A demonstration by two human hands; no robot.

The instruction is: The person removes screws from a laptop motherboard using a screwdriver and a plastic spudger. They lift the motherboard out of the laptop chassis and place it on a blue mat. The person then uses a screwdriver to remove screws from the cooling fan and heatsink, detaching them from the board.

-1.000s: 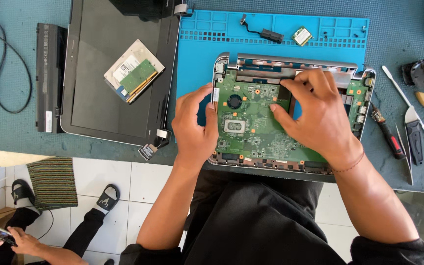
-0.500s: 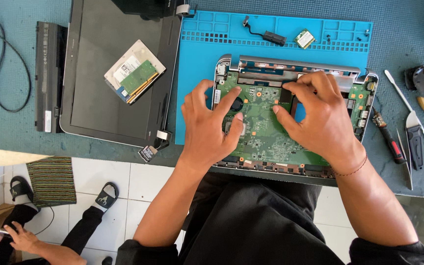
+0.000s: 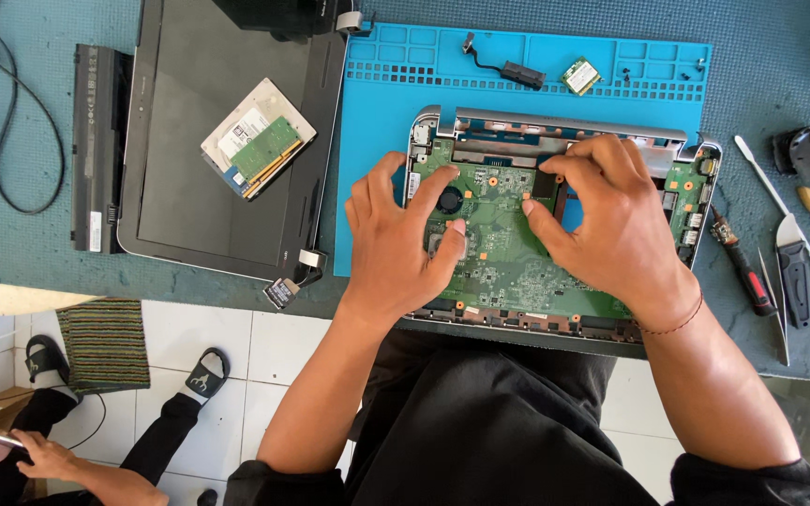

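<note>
Both hands lie on the green board (image 3: 508, 253) inside the laptop base (image 3: 569, 126) on the blue mat (image 3: 377, 141); left hand (image 3: 403, 245) spread flat, gripping nothing; right hand (image 3: 611, 225) fingertips pinching a black part (image 3: 545, 186) at the board's upper edge.

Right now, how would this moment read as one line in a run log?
left hand: flat on green laptop circuit board | right hand: fingertips pressing board's upper edge | board: in silver laptop base on blue silicone mat
</note>
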